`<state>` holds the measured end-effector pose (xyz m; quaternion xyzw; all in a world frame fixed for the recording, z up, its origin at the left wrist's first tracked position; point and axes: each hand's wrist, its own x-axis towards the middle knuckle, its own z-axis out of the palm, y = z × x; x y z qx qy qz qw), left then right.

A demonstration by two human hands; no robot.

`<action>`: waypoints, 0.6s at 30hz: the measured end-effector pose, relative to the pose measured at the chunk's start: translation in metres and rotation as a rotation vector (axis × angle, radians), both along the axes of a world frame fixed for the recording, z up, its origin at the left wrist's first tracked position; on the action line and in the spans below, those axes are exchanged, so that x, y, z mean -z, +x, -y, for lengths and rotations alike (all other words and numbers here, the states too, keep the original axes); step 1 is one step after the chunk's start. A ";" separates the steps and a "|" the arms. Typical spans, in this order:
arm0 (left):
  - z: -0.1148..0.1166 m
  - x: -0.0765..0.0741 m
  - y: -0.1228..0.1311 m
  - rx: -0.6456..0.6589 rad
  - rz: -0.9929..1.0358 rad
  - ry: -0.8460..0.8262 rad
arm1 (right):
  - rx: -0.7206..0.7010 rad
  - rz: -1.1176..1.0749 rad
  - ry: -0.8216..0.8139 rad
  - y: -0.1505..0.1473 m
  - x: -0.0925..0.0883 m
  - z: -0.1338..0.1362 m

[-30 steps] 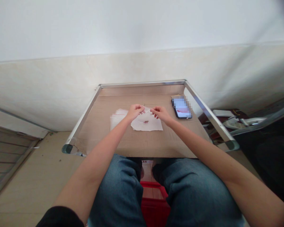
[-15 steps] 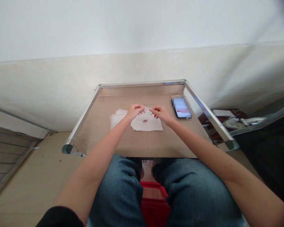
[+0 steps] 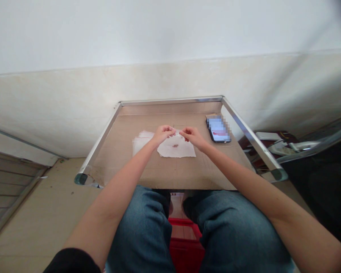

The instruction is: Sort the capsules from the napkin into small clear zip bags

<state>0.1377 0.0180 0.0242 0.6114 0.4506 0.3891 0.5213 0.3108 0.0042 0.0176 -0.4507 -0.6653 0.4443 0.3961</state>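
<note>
A white paper sheet point(image 3: 176, 151) lies on the cardboard-covered table point(image 3: 125, 167), with a small brownish bit point(image 3: 175, 145) near its middle. Over the sheet's far left part, my left hand point(image 3: 164, 134) has its fingertips pinched together. My right hand point(image 3: 192, 137) is closed in a similar pinch just to the right, the fingertips of both hands nearly meeting. Whatever sits between the fingers is too small to make out. Partly behind my left forearm is a stack of white papers point(image 3: 139, 145).
A phone point(image 3: 218, 129) with a lit screen lies at the table's right. Metal rails point(image 3: 170, 101) edge the table at the back and sides, close to the wall. Beyond the right rail are a white device point(image 3: 281, 148) and other items. A red object point(image 3: 184, 246) shows between my knees.
My left fingertips have shifted slightly right, and my right fingers have drawn closer together. The gap between the two hands is narrower.
</note>
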 end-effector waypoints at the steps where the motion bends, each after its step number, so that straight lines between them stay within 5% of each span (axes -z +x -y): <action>1: 0.000 -0.001 0.000 -0.001 0.001 0.000 | 0.004 -0.002 -0.007 0.000 -0.001 0.001; 18: 0.005 -0.003 0.005 0.068 -0.112 0.006 | -0.050 0.027 0.020 -0.003 -0.003 0.004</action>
